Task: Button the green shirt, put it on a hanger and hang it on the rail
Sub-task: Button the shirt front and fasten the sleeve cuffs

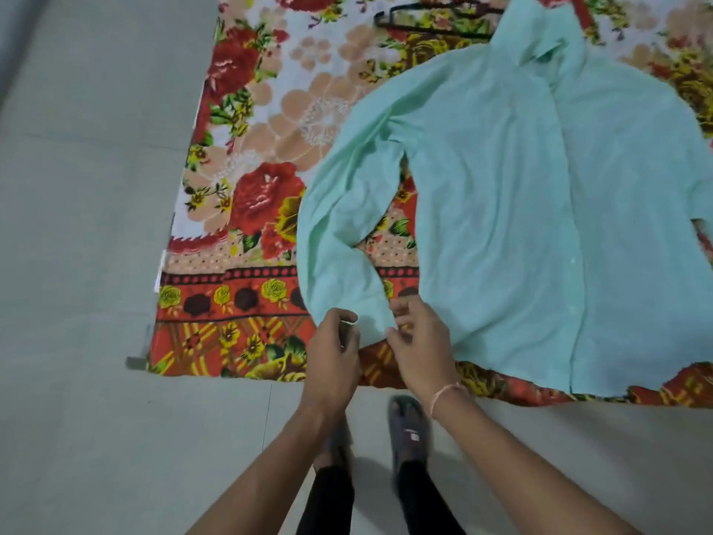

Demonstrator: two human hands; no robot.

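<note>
The pale green shirt (501,187) lies front up on a flowered blanket, collar at the far end, its front closed along the placket. Its left sleeve bends down toward me and ends in the cuff (370,322). My left hand (333,353) pinches the left edge of that cuff. My right hand (418,341) holds the cuff's right edge with its fingertips. A black hanger (420,21) lies on the blanket beyond the shirt's shoulder, partly tucked under the collar.
The flowered blanket (250,187) is spread on a grey tiled floor (85,225). My feet in grey sandals (409,434) stand just off the blanket's near edge. No rail is in view.
</note>
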